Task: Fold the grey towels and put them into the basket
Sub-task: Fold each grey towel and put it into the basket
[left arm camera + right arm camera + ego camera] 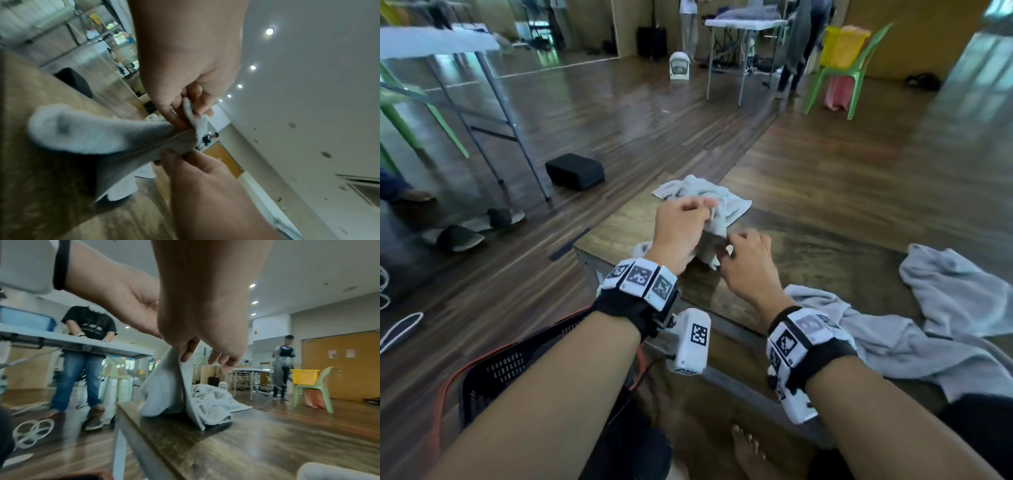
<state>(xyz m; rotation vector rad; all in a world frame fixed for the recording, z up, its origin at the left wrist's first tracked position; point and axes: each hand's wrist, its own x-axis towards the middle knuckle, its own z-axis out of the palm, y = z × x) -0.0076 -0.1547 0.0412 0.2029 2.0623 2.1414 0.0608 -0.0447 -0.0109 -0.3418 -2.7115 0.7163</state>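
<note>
Both hands hold up a light grey towel (717,224) over the far left corner of the wooden table (825,240). My left hand (707,209) pinches its upper edge, and the left wrist view shows thumb and fingers closed on the cloth (191,116). My right hand (726,251) pinches the edge just below and to the right (183,355). The towel (162,386) hangs down to the tabletop. Grey cloth (213,397) lies crumpled right behind it; whether it is the same towel I cannot tell. The black basket (493,370) with an orange rim stands on the floor under my left forearm.
Two more grey towels lie loose on the table's right side (955,291) and near edge (893,346). A black block (575,171) and slippers (462,236) sit on the floor to the left. A folding table (82,344) with a person behind it stands nearby.
</note>
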